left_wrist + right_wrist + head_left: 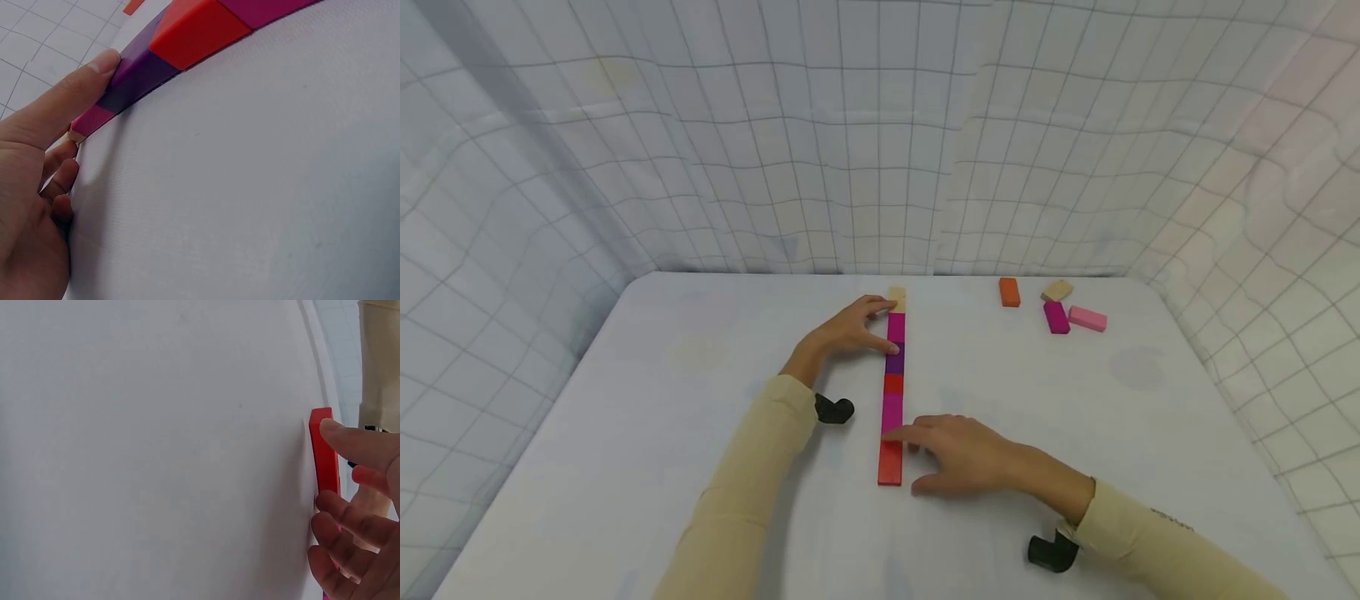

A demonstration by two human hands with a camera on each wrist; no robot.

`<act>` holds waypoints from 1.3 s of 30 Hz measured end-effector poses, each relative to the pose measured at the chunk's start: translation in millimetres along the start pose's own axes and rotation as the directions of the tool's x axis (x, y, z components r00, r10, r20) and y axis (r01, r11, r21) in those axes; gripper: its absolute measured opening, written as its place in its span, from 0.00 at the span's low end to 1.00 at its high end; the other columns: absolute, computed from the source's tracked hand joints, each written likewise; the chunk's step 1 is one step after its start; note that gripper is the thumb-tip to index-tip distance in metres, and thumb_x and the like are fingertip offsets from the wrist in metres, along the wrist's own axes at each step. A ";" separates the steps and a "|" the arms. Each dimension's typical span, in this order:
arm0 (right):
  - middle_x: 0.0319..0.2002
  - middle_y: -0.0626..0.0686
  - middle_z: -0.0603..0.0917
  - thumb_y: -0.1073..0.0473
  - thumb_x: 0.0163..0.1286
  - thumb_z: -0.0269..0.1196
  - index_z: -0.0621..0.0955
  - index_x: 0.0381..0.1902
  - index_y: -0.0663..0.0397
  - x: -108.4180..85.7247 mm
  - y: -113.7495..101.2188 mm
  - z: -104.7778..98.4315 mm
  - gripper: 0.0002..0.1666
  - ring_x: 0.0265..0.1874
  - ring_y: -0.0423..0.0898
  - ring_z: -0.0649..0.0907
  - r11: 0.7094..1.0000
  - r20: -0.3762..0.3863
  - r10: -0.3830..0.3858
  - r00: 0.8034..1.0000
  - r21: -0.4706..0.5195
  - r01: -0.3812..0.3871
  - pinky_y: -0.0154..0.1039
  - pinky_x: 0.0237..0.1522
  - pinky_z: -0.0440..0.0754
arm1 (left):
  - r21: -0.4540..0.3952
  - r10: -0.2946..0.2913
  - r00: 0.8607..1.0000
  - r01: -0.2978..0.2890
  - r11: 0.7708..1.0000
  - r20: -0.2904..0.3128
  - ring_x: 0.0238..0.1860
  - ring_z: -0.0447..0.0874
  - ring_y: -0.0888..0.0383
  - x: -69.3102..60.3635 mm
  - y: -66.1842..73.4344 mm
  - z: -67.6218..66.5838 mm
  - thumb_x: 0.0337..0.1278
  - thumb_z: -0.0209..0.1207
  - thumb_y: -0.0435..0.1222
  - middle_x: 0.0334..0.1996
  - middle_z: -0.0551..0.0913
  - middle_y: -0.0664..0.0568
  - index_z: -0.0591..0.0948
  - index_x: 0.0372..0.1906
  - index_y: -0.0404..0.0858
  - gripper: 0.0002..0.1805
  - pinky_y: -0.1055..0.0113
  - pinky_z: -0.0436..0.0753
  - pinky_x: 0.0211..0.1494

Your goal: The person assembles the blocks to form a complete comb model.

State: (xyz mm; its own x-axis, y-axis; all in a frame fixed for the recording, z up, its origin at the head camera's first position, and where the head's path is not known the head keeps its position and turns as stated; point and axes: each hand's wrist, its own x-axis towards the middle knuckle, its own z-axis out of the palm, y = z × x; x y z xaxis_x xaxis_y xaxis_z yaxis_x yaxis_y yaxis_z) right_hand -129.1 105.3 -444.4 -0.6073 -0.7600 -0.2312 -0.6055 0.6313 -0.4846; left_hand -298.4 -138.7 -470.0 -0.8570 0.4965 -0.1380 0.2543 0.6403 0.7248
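A straight row of coloured blocks runs away from me on the white table: a red block nearest, a magenta block, a short red block, a purple block, another magenta block and a cream block farthest. My left hand reaches to the far part, thumb at the purple block, forefinger at the cream one. At the near end, my right hand has its forefinger over the joint between red and magenta; its thumb is beside the red block.
Several loose blocks lie at the back right: an orange block, a cream block, a magenta block and a pink block. White grid-patterned curtains stand behind and beside the table.
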 end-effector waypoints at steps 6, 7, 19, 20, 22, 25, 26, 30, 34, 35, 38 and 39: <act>0.44 0.37 0.81 0.47 0.64 0.76 0.76 0.72 0.39 -3.3 12.7 -15.1 0.39 0.42 0.36 0.78 0.999 -0.048 -0.039 0.998 0.025 0.040 0.39 0.47 0.80 | -0.004 0.010 1.000 -0.010 1.000 -0.001 0.71 0.65 0.49 1.1 1.3 -0.7 0.53 0.76 0.50 0.79 0.58 0.47 0.64 0.81 0.45 0.52 0.49 0.63 0.75; 0.45 0.38 0.81 0.48 0.64 0.75 0.76 0.72 0.40 -4.2 15.4 -18.8 0.39 0.42 0.37 0.79 0.998 -0.063 -0.043 0.997 0.034 0.045 0.39 0.47 0.81 | -0.007 0.010 1.000 -0.010 1.000 0.000 0.71 0.65 0.49 1.1 2.4 -1.0 0.53 0.76 0.50 0.79 0.58 0.47 0.64 0.81 0.45 0.52 0.49 0.64 0.75; 0.45 0.50 0.85 0.53 0.67 0.74 0.79 0.67 0.55 -12.6 69.6 -61.7 0.33 0.45 0.48 0.83 0.986 -0.268 -0.027 0.963 0.153 0.070 0.48 0.49 0.85 | -0.003 -0.014 1.000 0.014 1.000 -0.001 0.71 0.65 0.49 -0.3 4.0 -1.2 0.53 0.76 0.50 0.78 0.59 0.48 0.64 0.81 0.46 0.51 0.48 0.63 0.75; 0.45 0.51 0.85 0.54 0.66 0.75 0.79 0.67 0.56 -13.1 73.5 -63.6 0.33 0.45 0.48 0.83 0.986 -0.281 -0.019 0.959 0.152 0.065 0.49 0.49 0.85 | -0.006 -0.013 1.000 0.013 1.000 0.000 0.71 0.65 0.50 -0.4 3.5 -1.0 0.53 0.76 0.50 0.78 0.59 0.48 0.64 0.81 0.46 0.51 0.48 0.63 0.75; 0.45 0.52 0.85 0.56 0.66 0.75 0.80 0.66 0.57 -13.9 80.9 -66.8 0.33 0.45 0.48 0.82 0.987 -0.303 -0.001 0.953 0.151 0.049 0.48 0.49 0.85 | -0.013 -0.007 1.000 0.007 1.000 0.002 0.71 0.65 0.50 -0.9 2.4 -0.9 0.53 0.76 0.49 0.78 0.58 0.48 0.64 0.81 0.46 0.51 0.48 0.62 0.75; 0.46 0.54 0.85 0.58 0.65 0.75 0.80 0.66 0.59 -15.6 94.4 -71.2 0.33 0.45 0.49 0.82 0.990 -0.337 0.016 0.941 0.140 0.033 0.49 0.49 0.85 | -0.025 -0.003 1.000 0.003 1.000 0.005 0.71 0.65 0.50 -1.7 1.1 -0.6 0.53 0.77 0.49 0.78 0.58 0.48 0.64 0.81 0.45 0.52 0.48 0.62 0.75; 0.47 0.54 0.85 0.58 0.65 0.76 0.80 0.66 0.58 -16.0 99.1 -72.9 0.33 0.45 0.49 0.82 0.990 -0.346 0.026 0.938 0.137 0.023 0.49 0.49 0.85 | -0.027 -0.003 1.000 0.003 1.000 0.005 0.71 0.65 0.49 -1.8 0.9 -0.4 0.53 0.77 0.49 0.78 0.58 0.48 0.64 0.81 0.45 0.52 0.48 0.62 0.76; 0.50 0.57 0.84 0.59 0.64 0.76 0.80 0.66 0.58 -18.1 119.8 -82.0 0.33 0.47 0.53 0.82 0.990 -0.375 0.081 0.923 0.138 -0.031 0.50 0.50 0.84 | -0.033 -0.001 1.000 0.002 0.999 0.009 0.71 0.65 0.49 -2.2 -1.1 1.2 0.53 0.76 0.49 0.78 0.59 0.47 0.64 0.81 0.45 0.52 0.48 0.62 0.75; 0.53 0.61 0.82 0.59 0.65 0.75 0.79 0.67 0.59 -19.2 137.6 -94.4 0.34 0.49 0.57 0.81 0.977 -0.393 0.156 0.906 0.196 -0.083 0.54 0.53 0.83 | -0.030 0.003 1.000 -0.003 1.000 0.012 0.71 0.65 0.49 -2.2 -2.8 2.0 0.53 0.76 0.49 0.78 0.59 0.47 0.64 0.81 0.45 0.51 0.48 0.62 0.75; 0.54 0.61 0.81 0.59 0.65 0.75 0.79 0.67 0.59 -19.0 141.9 -97.1 0.34 0.50 0.57 0.81 0.973 -0.393 0.175 0.903 0.212 -0.096 0.54 0.53 0.82 | -0.028 0.003 1.000 -0.003 1.000 0.012 0.71 0.65 0.49 -2.1 -3.2 1.8 0.54 0.76 0.49 0.78 0.59 0.47 0.64 0.81 0.45 0.51 0.48 0.62 0.75; 0.54 0.63 0.81 0.59 0.66 0.74 0.79 0.66 0.61 -17.7 153.4 -103.6 0.32 0.51 0.59 0.81 0.966 -0.401 0.211 0.891 0.228 -0.126 0.55 0.54 0.81 | -0.033 0.008 1.000 -0.008 0.999 0.008 0.71 0.65 0.49 -2.0 -2.1 1.0 0.53 0.76 0.48 0.78 0.59 0.48 0.65 0.81 0.45 0.51 0.49 0.63 0.75; 0.54 0.63 0.81 0.60 0.67 0.74 0.79 0.66 0.62 -16.9 157.0 -105.0 0.32 0.51 0.59 0.81 0.965 -0.405 0.217 0.888 0.226 -0.133 0.55 0.54 0.81 | -0.035 0.009 1.000 -0.009 0.999 0.008 0.71 0.65 0.49 -2.0 -1.7 0.8 0.53 0.76 0.48 0.78 0.59 0.48 0.65 0.80 0.45 0.51 0.49 0.63 0.75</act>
State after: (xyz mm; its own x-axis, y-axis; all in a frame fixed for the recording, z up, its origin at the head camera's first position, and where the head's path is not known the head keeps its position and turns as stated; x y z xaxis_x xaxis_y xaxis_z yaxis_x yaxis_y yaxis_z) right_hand -267.8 233.4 -427.9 -0.8792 -0.4755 0.0314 -0.3875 0.6751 -0.6277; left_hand -296.8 -140.3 -471.5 -0.8508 0.5074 -0.1369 0.2460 0.6148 0.7493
